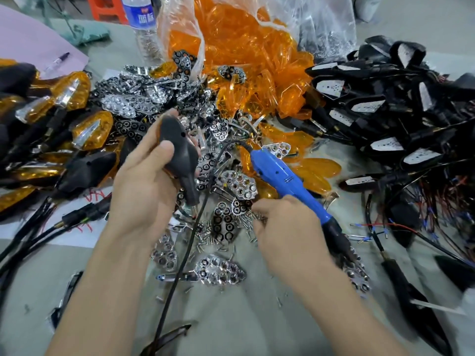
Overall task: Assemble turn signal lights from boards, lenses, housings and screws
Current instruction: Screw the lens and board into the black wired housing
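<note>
The left hand (144, 186) sits at the middle of the frame, its grip curled tight round a black housing (177, 152) held up off the surface, back side showing, stem pointing down. Just right of it, the right hand (285, 227) has a blue screwdriver (282, 176) tucked in its grip, with the fingertips bent down into a scatter of loose screws (205, 240). The driver's black cord (185, 253) runs down between the two forearms to the bottom edge.

Everything else crowds in from the edges: finished amber lights (84, 132) heaped at the left, a plastic bag of orange lenses (239, 47) spilling from the top, and a tangle of wired black housings with white boards (385, 104) along the right. Chrome reflectors (218, 272) litter the centre, under and around both hands. The only bare stretch of surface (244, 317) lies at the lower middle, between the forearms (even there a few stray screws lie about). A water bottle (141, 19) stands at the upper left.
</note>
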A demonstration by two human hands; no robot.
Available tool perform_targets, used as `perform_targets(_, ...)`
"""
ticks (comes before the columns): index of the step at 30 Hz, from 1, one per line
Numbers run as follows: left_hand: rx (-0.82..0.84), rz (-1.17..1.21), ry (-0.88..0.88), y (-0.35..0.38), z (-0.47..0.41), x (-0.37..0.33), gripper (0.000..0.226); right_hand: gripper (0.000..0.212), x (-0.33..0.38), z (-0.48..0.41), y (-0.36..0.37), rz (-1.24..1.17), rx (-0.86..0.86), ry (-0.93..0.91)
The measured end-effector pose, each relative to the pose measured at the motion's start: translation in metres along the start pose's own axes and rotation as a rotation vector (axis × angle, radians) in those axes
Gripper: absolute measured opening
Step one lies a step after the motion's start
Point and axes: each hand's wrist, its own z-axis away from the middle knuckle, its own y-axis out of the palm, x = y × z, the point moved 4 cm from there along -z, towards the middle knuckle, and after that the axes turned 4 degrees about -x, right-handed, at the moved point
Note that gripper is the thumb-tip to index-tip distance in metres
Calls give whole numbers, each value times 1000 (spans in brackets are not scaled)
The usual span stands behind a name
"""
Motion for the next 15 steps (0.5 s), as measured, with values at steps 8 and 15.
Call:
perform_targets(8, 49, 25, -164, 12, 9, 31, 42, 18, 9, 0, 18, 69, 0, -65)
perform_targets(15, 100, 24, -254, 17, 15, 41, 41, 11, -21, 0, 13, -422, -83, 189)
